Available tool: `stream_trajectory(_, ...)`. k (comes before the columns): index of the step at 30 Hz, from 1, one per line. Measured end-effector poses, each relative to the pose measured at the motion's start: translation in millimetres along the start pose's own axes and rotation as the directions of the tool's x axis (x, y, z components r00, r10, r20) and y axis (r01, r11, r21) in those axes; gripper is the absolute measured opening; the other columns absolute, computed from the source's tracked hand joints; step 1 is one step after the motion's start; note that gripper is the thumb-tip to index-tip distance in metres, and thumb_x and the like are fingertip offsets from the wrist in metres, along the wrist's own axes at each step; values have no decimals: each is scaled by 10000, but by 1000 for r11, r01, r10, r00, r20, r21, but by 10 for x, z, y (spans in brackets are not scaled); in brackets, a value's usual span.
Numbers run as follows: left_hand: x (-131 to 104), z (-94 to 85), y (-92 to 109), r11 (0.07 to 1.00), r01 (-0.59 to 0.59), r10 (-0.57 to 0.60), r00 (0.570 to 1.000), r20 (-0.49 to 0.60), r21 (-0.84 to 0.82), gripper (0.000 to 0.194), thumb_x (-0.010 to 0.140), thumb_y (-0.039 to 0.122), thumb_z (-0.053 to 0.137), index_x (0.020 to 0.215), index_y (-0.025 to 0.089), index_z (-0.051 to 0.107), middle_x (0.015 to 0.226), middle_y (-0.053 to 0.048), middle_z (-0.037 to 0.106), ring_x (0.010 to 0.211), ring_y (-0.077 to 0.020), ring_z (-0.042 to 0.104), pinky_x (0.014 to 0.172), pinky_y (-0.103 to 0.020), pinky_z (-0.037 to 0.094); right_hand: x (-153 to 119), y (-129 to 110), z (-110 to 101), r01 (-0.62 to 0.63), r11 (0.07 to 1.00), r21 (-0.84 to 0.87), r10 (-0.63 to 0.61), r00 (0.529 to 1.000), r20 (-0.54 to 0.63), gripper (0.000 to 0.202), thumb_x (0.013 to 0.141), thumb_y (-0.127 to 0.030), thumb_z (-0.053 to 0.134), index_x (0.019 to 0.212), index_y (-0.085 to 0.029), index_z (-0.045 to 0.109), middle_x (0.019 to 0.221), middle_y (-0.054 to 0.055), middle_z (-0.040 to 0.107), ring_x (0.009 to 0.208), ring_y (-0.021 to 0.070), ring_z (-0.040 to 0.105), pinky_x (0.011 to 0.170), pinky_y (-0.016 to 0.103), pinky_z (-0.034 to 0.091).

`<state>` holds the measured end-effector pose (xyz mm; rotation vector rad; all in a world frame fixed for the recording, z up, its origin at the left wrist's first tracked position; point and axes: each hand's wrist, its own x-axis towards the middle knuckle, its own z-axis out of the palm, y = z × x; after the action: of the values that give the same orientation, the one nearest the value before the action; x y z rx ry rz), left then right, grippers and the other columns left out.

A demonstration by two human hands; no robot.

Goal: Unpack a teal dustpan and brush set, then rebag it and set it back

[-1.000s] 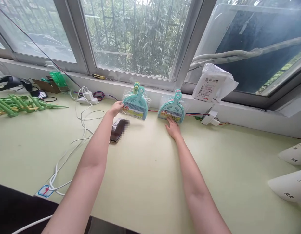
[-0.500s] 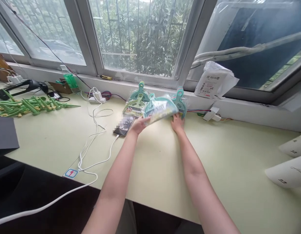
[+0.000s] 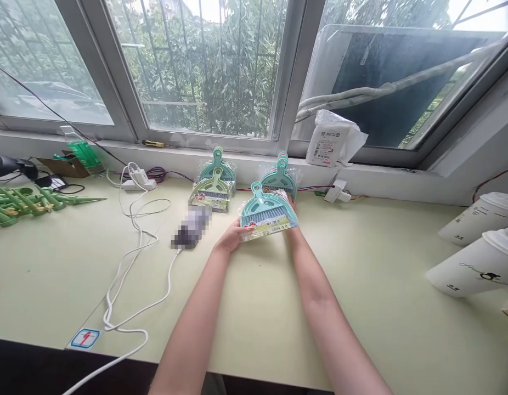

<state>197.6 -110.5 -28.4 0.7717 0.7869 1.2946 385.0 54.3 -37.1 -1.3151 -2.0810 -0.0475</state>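
My left hand (image 3: 230, 237) grips the lower left corner of a mint-green dustpan and brush set (image 3: 267, 213) in clear plastic wrap with a printed card. The set tilts up a little, its brush side towards me. My right hand (image 3: 294, 206) is by the set's right edge, in front of a stack of mint-green dustpan sets (image 3: 282, 174) by the window ledge. Its fingers are mostly hidden behind the held set. To the left, a yellow-green dustpan set (image 3: 215, 192) stands in front of another teal dustpan set (image 3: 218, 163), both wrapped.
Left of my hands lies a phone (image 3: 192, 227), blurred out, on a white cable (image 3: 169, 280). A power strip (image 3: 139, 181), green plastic pieces (image 3: 27, 202) and a green bottle (image 3: 83, 153) are farther left. White cups (image 3: 480, 263) lie at right; a tissue pack (image 3: 334, 140) sits on the ledge.
The view has swung to the right. The set in my left hand was tilted and smeared by motion; now its face shows clearly. My right hand is now more covered by it.
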Motion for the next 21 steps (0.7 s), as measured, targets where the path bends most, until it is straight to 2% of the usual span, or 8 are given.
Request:
stream_trajectory(4,-12,9,22,1000,4,-3,1000,-11,26,657,579,38,721,1194,181,539,988,-62,688,898,-191,659,795,-273,495,-15,20,42,-23,997,-72,20,998,-51,362,895,-322,456,1216,-211,583,1371,102,502,1203,266,435,1030,403,278)
stream_trajectory(6,-27,21,38,1000,11,-10,999,-38,22,672,574,13,703,1197,196,531,987,-57,685,907,-195,659,791,-275,503,-25,11,24,-38,995,-92,31,996,-82,378,912,-337,417,1245,-227,558,1394,90,478,1228,254,423,1036,399,296)
stream_trajectory(9,-38,42,53,1000,10,-9,999,-50,15,642,573,-3,696,1166,190,544,992,-65,684,915,-204,660,809,-292,512,-23,-5,-9,-76,990,-120,64,993,-99,456,928,-349,369,1354,-217,464,1455,96,405,1275,256,388,1025,408,331)
stream_trajectory(14,-33,82,72,1000,-18,18,997,-80,-2,626,568,1,710,1153,161,553,1025,-91,683,933,-218,658,851,-316,508,38,-29,-11,-49,990,-134,38,996,-84,565,935,-380,347,1479,-245,267,1548,59,251,1349,267,306,1028,439,346)
stream_trajectory(17,-38,98,88,1000,-15,14,996,-89,-7,664,568,10,717,1185,173,534,1029,-86,686,932,-221,659,840,-318,511,88,-33,2,-73,984,-160,59,994,-95,561,939,-381,335,1481,-249,270,1566,49,205,1402,271,221,1067,464,299)
stream_trajectory(21,-48,98,98,1000,-19,20,996,-92,7,688,576,28,727,1212,183,514,1029,-81,687,929,-218,660,822,-307,516,131,-26,27,-78,976,-204,61,994,-91,548,936,-405,351,1466,-273,306,1573,42,180,1427,272,174,1124,532,154)
